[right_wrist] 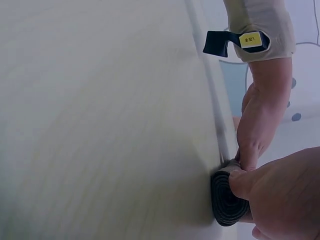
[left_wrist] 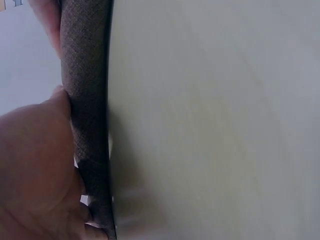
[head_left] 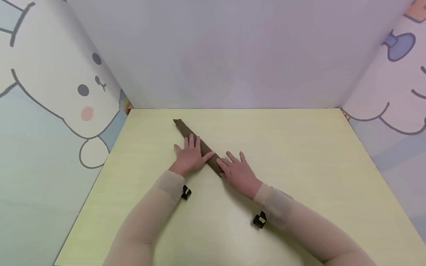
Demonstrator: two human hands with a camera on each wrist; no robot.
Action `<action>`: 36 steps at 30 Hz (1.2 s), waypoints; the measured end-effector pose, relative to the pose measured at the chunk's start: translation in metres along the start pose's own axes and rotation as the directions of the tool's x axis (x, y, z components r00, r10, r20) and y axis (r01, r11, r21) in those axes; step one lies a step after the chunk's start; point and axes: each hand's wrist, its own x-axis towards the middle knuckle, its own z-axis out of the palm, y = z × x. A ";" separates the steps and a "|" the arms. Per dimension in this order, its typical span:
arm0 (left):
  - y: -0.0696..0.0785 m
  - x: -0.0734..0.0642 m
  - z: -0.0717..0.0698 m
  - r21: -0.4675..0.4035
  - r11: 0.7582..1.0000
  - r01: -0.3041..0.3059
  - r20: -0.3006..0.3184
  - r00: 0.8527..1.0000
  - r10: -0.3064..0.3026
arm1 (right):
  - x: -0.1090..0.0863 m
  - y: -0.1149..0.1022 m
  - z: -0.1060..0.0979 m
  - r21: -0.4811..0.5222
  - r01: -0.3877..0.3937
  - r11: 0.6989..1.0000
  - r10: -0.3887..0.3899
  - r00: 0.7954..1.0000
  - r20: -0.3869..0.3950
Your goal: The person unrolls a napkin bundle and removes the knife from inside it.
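- Roll of dark brown cloth [head_left: 205,149] is lying slantwise on the pale yellow table [head_left: 299,155], its narrower tip pointing toward the far left and its other end reaching the right hand [head_left: 240,176].
- Left hand [head_left: 189,156] is resting along the roll with fingers spread and straight, the thumb stretching over the cloth nearer the right hand.
- Right hand is touching the near end, fingers extended, two of them lifting away from the cloth; from the right wrist its thumb is pressing beside the end, where coiled layers are showing.
- Both hands are working close together without touching, as far as I am seeing from above.
- Beige sleeves [head_left: 141,221] are covering both arms, and a small black device [head_left: 260,220] is hanging at each wrist.
- Cartoon animals [head_left: 56,70] are decorating the side walls.
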 end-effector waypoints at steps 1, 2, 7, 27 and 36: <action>0.001 -0.001 0.000 0.005 1.000 -0.005 -0.001 1.000 0.005 | -0.002 -0.001 0.000 -0.008 -0.002 1.000 0.002 1.000 -0.002; 0.003 -0.002 -0.001 0.011 1.000 -0.012 -0.002 1.000 0.012 | -0.004 -0.001 -0.001 -0.016 -0.004 1.000 0.004 1.000 -0.002; 0.003 -0.006 -0.001 0.008 0.999 -0.038 -0.010 0.999 0.039 | -0.011 -0.008 -0.003 -0.038 -0.019 0.999 0.018 1.000 -0.004; -0.019 -0.059 -0.011 -0.129 0.982 -0.136 -0.067 0.989 0.128 | 0.004 0.001 -0.014 0.286 -0.026 0.958 0.023 1.000 0.013; -0.004 -0.080 -0.005 -0.217 0.965 -0.150 -0.084 0.987 0.135 | 0.035 0.025 -0.004 0.516 0.078 0.853 -0.102 0.995 0.017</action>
